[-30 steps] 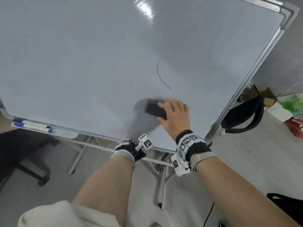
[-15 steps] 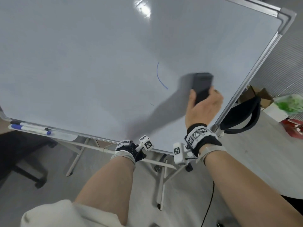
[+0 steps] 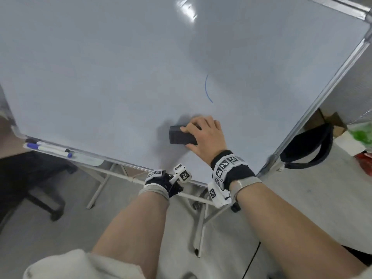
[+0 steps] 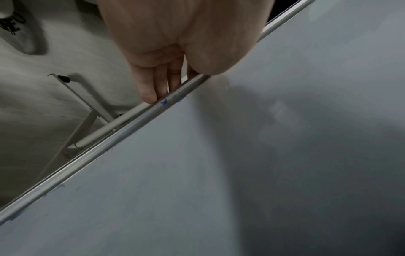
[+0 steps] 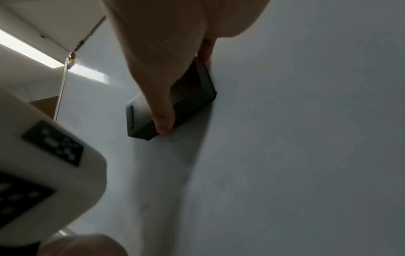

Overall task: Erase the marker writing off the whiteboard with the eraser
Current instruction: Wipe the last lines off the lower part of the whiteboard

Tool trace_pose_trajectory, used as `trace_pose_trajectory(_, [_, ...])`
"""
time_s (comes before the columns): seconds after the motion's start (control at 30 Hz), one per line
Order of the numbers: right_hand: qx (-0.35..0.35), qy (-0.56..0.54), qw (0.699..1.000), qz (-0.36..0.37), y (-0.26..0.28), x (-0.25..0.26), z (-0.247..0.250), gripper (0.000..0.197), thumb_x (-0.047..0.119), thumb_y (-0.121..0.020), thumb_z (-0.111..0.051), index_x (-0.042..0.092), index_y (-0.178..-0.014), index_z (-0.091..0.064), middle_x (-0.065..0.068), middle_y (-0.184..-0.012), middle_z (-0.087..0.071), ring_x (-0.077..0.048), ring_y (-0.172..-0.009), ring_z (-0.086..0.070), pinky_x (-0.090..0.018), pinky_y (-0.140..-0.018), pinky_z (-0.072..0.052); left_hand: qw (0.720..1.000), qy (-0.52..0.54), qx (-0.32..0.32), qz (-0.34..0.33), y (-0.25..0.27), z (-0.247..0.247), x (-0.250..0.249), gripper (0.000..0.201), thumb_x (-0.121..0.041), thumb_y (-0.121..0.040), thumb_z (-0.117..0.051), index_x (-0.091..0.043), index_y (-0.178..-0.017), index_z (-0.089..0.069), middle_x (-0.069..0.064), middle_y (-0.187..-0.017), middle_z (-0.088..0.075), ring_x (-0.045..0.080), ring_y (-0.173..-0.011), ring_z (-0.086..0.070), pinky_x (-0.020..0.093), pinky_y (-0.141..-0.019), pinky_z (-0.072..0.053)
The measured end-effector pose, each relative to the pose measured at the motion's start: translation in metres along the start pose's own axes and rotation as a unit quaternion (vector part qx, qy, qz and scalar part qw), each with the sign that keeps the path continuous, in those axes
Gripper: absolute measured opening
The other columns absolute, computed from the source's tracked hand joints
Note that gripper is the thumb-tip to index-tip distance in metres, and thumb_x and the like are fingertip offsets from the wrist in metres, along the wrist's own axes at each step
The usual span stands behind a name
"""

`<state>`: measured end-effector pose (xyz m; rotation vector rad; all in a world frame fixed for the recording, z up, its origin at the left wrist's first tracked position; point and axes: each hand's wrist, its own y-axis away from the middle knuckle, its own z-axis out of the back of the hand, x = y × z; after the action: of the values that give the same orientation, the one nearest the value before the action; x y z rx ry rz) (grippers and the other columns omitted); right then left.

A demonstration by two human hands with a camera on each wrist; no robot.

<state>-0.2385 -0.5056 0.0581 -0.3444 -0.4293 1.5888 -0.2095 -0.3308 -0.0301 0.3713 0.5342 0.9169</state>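
The whiteboard [image 3: 100, 67] on its stand could wobble, though the left hand [image 4: 175, 43] curls fingers round its lower rail, and the right hand [image 3: 205, 135], gripping the black eraser [image 3: 179, 135] flat against it, sits below the blue arc [image 3: 207, 89] and could miss it.

The head camera looks forward and down from above both forearms onto the tilted whiteboard [image 3: 100, 67], its lower rail toward seven o'clock. The left wrist camera sits close behind the left hand [image 4: 175, 43], facing along the fingers [image 4: 146, 86] toward the board's bottom frame edge [image 4: 87, 155]. The right wrist camera sits close under the right hand [image 5: 166, 52], looking up the board face toward eleven o'clock past the eraser [image 5: 197, 97]. All three views share the board's lower surface.
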Motion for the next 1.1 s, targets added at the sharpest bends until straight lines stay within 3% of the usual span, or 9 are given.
trace_pose_trajectory(0.07, [-0.004,0.006,1.000,-0.012,0.000,-0.001,0.002,0.054,0.033,-0.062,-0.088,0.028,-0.111,-0.064,0.000,-0.111,-0.059,-0.028,-0.101,-0.049,-0.038,-0.085,-0.032,0.990,0.134,0.013,0.030,-0.016,-0.011,0.007,0.054,-0.035,-0.101,-0.034,-0.006,-0.146,-0.038,0.011,-0.126,-0.062,-0.003,-0.057,-0.068,0.022,-0.079,-0.056])
trace_pose_trajectory(0.2, [-0.156,-0.018,0.975,-0.159,-0.020,-0.014,0.031,0.052,0.035,-0.071,-0.078,0.027,-0.120,-0.062,-0.003,-0.117,-0.058,-0.029,-0.104,-0.047,-0.039,-0.085,-0.036,0.983,0.132,0.000,0.125,0.017,0.023,-0.007,0.044,-0.046,-0.077,-0.067,-0.010,-0.103,-0.067,0.009,-0.084,-0.061,0.025,-0.078,-0.060,0.023,-0.067,-0.041])
trace_pose_trajectory(0.3, [-0.213,0.004,0.962,-0.169,-0.025,-0.027,0.046,0.049,0.035,-0.077,-0.074,0.026,-0.123,-0.060,-0.003,-0.118,-0.056,-0.027,-0.104,-0.045,-0.039,-0.086,-0.038,0.987,0.101,-0.015,0.124,0.020,0.025,-0.010,0.039,-0.043,-0.077,-0.070,-0.014,-0.103,-0.066,0.008,-0.085,-0.057,0.026,-0.078,-0.053,0.023,-0.068,-0.038])
trace_pose_trajectory(0.4, [-0.241,0.012,0.953,-0.182,-0.016,-0.031,0.038,0.047,0.033,-0.078,-0.074,0.026,-0.123,-0.061,-0.005,-0.118,-0.056,-0.029,-0.103,-0.046,-0.039,-0.087,-0.038,0.983,0.127,-0.012,0.134,0.015,0.018,-0.008,0.044,-0.044,-0.074,-0.071,-0.015,-0.107,-0.069,0.006,-0.092,-0.065,0.025,-0.086,-0.067,0.022,-0.066,-0.040])
trace_pose_trajectory(0.5, [-0.170,-0.009,0.974,-0.149,-0.005,-0.021,0.015,0.052,0.028,-0.070,-0.083,0.027,-0.118,-0.064,-0.005,-0.116,-0.057,-0.029,-0.103,-0.046,-0.041,-0.085,-0.040,0.977,0.157,-0.018,0.146,0.016,0.017,-0.003,0.045,-0.038,-0.070,-0.077,-0.015,-0.106,-0.067,0.001,-0.077,-0.060,0.017,-0.066,-0.060,0.019,-0.063,-0.042])
trace_pose_trajectory(0.63, [-0.106,0.015,0.986,-0.125,-0.003,-0.017,0.008,0.054,0.031,-0.068,-0.084,0.029,-0.118,-0.064,-0.002,-0.115,-0.058,-0.027,-0.104,-0.046,-0.041,-0.085,-0.037,0.978,0.147,-0.033,0.146,0.022,0.026,-0.003,0.036,-0.036,-0.068,-0.074,-0.011,-0.093,-0.065,0.000,-0.065,-0.063,0.020,-0.066,-0.063,0.022,-0.062,-0.047])
trace_pose_trajectory(0.87, [-0.294,0.037,0.926,-0.234,-0.045,-0.026,0.047,0.048,0.036,-0.084,-0.069,0.034,-0.130,-0.058,-0.002,-0.125,-0.054,-0.026,-0.110,-0.045,-0.039,-0.087,-0.036,0.982,0.137,-0.005,0.128,0.022,0.023,-0.003,0.044,-0.042,-0.069,-0.077,-0.018,-0.105,-0.069,0.001,-0.084,-0.062,0.018,-0.072,-0.062,0.017,-0.065,-0.044])
trace_pose_trajectory(0.93, [-0.315,0.021,0.913,-0.257,-0.050,-0.022,0.047,0.048,0.034,-0.082,-0.072,0.034,-0.129,-0.060,-0.001,-0.124,-0.055,-0.026,-0.110,-0.044,-0.039,-0.087,-0.036,0.982,0.132,0.007,0.135,0.022,0.019,-0.002,0.056,-0.046,-0.072,-0.074,-0.018,-0.120,-0.062,0.006,-0.103,-0.067,0.021,-0.090,-0.067,0.020,-0.072,-0.047])
trace_pose_trajectory(1.1, [-0.173,0.066,0.980,-0.068,-0.057,-0.004,0.036,0.057,0.042,-0.075,-0.077,0.037,-0.129,-0.061,0.004,-0.116,-0.060,-0.025,-0.105,-0.049,-0.040,-0.086,-0.035,0.959,0.207,-0.028,0.194,0.029,0.020,-0.001,0.094,-0.043,-0.075,-0.075,-0.002,-0.148,-0.030,0.012,-0.133,-0.058,0.024,-0.117,-0.061,0.028,-0.097,-0.047])
